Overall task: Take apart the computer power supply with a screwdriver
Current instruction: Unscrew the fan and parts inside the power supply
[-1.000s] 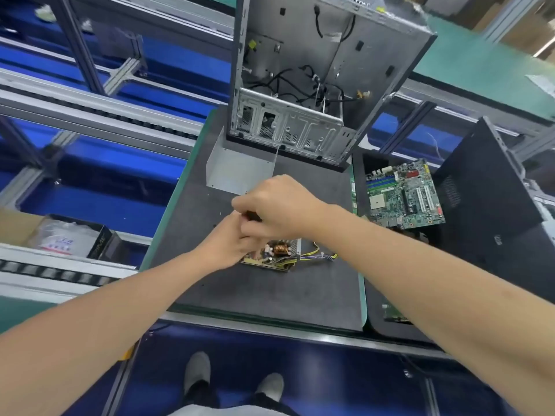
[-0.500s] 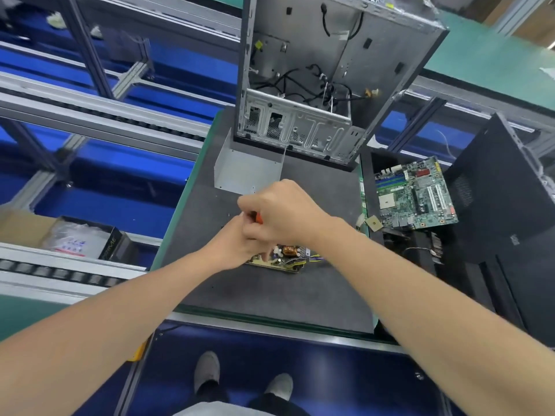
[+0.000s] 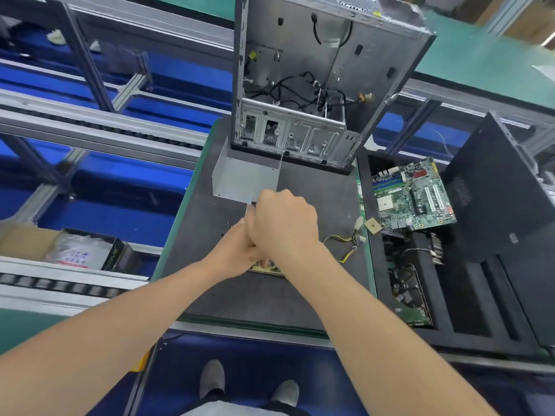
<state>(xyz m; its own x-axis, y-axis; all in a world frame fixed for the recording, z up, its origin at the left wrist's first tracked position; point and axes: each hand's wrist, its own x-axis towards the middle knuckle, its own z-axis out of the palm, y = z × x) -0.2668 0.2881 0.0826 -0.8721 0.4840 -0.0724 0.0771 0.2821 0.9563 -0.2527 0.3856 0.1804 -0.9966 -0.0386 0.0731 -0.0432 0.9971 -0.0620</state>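
Head view: both forearms reach in from the bottom of the frame and meet just above the middle, over a dark grey tabletop [image 3: 270,298]. The right hand [image 3: 283,223] is a fist seen from the back, its fingers curled tight round the screwdriver [image 3: 253,205]. Only a blurred sliver of the tool's handle shows at the fist's upper left edge. The left hand [image 3: 237,250] lies just under and to the left of the right hand, touching it. Its fingers are hidden behind the right fist, so I cannot tell whether they are apart or clamped on anything.

The power supply board [image 3: 265,269] lies flat on the tabletop directly beneath the two hands, with only its near edge showing below them. Its yellow and black wires [image 3: 345,250] trail off to the right, ending in pale plugs. A bare grey metal cover [image 3: 243,181] stands just above the hands. Behind it, at the top centre, an open computer case [image 3: 315,85] stands with loose black cables inside.

To the right a green motherboard [image 3: 411,196] rests on a black tray, beside a black case panel [image 3: 498,190]. At the middle left a box [image 3: 87,250] holds a plastic packet. A pair of pale shoes [image 3: 213,379] shows at the bottom edge.
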